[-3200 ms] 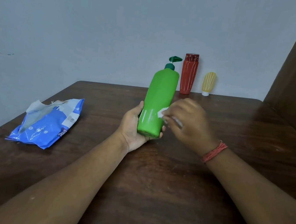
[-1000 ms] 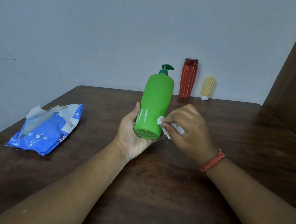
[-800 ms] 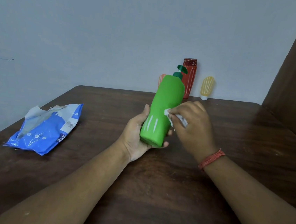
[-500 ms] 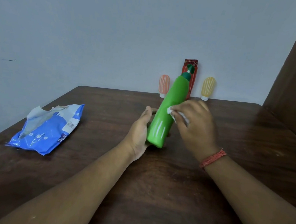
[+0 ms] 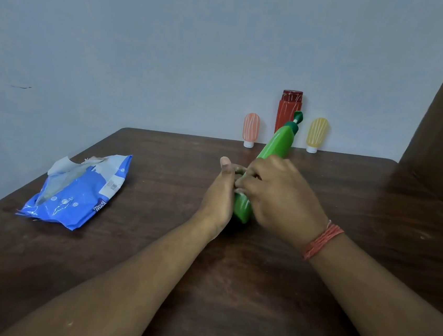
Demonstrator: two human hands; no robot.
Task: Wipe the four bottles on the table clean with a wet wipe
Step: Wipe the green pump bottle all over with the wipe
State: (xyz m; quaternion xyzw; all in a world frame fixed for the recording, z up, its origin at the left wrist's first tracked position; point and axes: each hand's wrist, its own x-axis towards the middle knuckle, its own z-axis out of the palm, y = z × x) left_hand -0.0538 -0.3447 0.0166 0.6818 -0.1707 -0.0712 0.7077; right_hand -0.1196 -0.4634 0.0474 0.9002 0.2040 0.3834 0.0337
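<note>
I see the left hand (image 5: 219, 195) cupping the lower body of the green pump bottle (image 5: 274, 148), thumb up, bottle tilted with its pump end pointing away and to the right. The right hand (image 5: 280, 198) lies curled over the bottle's middle, fingers pressed on it (wipe mostly hidden under them, only a white sliver shows, so I can't tell exactly how it's pinched). Beyond the grip at the wall stand the red bottle (image 5: 289, 106), pink bottle (image 5: 251, 128) and yellow bottle (image 5: 317, 132); the blue wipe pack (image 5: 75, 193) lies well left of it on the table (image 5: 229, 291).
</note>
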